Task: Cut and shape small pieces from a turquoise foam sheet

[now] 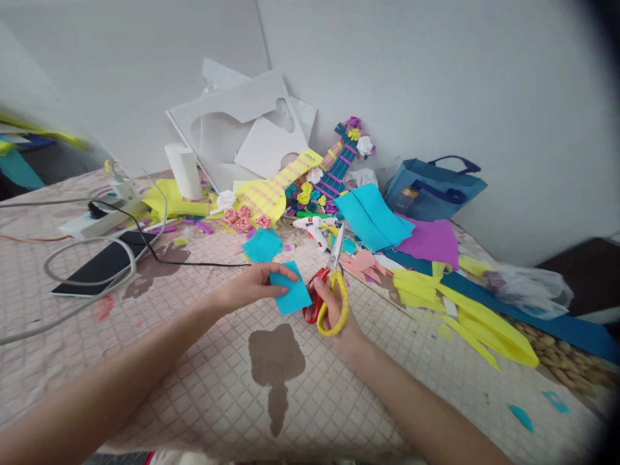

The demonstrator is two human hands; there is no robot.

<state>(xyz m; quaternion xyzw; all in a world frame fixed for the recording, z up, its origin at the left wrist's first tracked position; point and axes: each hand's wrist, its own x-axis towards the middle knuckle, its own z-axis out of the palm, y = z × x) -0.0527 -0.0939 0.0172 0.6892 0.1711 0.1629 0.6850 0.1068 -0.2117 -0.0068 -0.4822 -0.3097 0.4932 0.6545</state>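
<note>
My left hand (256, 284) pinches a small blue paper piece (293, 292) by its left edge, above the table's middle. Just right of the paper, my right hand (334, 307) has its fingers in the handles of the scissors (335, 258), one handle red and one yellow. The scissor blades point up and away from me and look nearly closed, with no paper between them. Behind my left hand lies a stack of blue paper squares (263, 245). A white glue gun (314, 231) rests beyond the scissors.
Paper guitars (271, 190) with flowers lean at the back beside white boards (225, 123). Left are a power strip (92, 223), cables and a black tablet-like slab (104, 265). Blue, purple and yellow sheets (416, 287), a blue bag (431, 187) and a plastic bag (533, 290) lie right.
</note>
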